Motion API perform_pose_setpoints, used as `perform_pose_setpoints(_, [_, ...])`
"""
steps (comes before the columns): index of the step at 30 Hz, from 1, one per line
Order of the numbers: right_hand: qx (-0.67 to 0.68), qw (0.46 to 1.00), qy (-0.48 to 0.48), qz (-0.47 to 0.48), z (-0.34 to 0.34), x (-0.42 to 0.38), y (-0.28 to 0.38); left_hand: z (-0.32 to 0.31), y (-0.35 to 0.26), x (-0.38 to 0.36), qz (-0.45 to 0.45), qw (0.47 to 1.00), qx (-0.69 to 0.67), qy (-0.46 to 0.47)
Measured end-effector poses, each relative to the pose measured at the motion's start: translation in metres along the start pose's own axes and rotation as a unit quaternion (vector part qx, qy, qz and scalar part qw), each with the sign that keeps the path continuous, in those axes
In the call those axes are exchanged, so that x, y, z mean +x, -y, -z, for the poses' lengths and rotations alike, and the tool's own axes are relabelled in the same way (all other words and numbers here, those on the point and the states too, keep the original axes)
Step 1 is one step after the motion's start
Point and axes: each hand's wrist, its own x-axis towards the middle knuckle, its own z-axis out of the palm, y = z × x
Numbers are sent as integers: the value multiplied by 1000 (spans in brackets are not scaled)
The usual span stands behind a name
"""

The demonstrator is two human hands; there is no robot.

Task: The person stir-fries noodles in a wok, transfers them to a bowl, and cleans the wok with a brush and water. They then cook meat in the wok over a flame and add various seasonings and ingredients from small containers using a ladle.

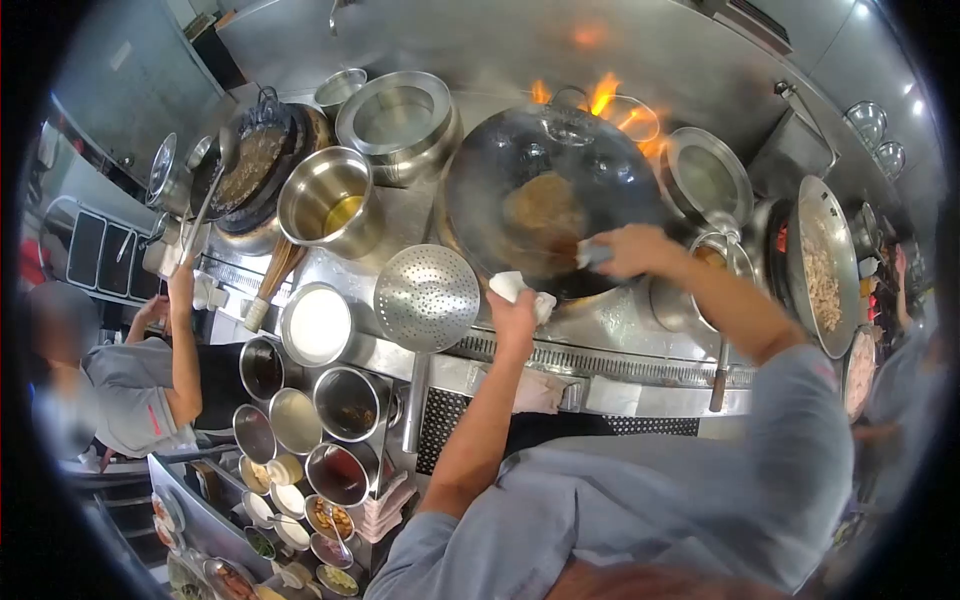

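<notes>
A large black wok sits on the burner in front of me, with brown liquid and steam in its bottom. My left hand is closed on a folded white cloth at the wok's near rim. Over the wok's near right side, my right hand grips a pale handle with a brown end, which looks like a wok brush. The brown end dips toward the liquid, and its tip is blurred. Left of my left hand lies a perforated skimmer.
Flames rise behind the wok. A steel pot of yellow oil and a second wok brush stand left. Several sauce containers line the lower left. A co-worker holds a ladle. Rightward is a pan of minced food.
</notes>
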Motion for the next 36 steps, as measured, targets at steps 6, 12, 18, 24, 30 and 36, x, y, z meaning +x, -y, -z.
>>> perform_pose_setpoints(6, [58, 991, -47, -113, 77, 108, 1, 5, 12, 7, -26, 1000, -4, 17])
perform_pose_setpoints(12, [-2, 993, -118, 2, -27, 23, -4, -1, -16, -10, 22, 999, 26, 23])
perform_pose_setpoints(18, [-27, 986, -122, -113, 55, 117, -65, 5, 7, 6, -6, 999, 37, 1])
perform_pose_setpoints(24, [230, 970, -84, -4, -23, 87, 31, 7, 14, 6, -54, 997, 42, 30])
perform_pose_setpoints(30, [-136, 990, 40, -9, 14, -28, -51, 1, -1, -4, -3, 999, 35, 8])
perform_pose_setpoints(36, [24, 998, 5, -55, 70, 143, -47, -3, -2, -7, -32, 999, 23, 5])
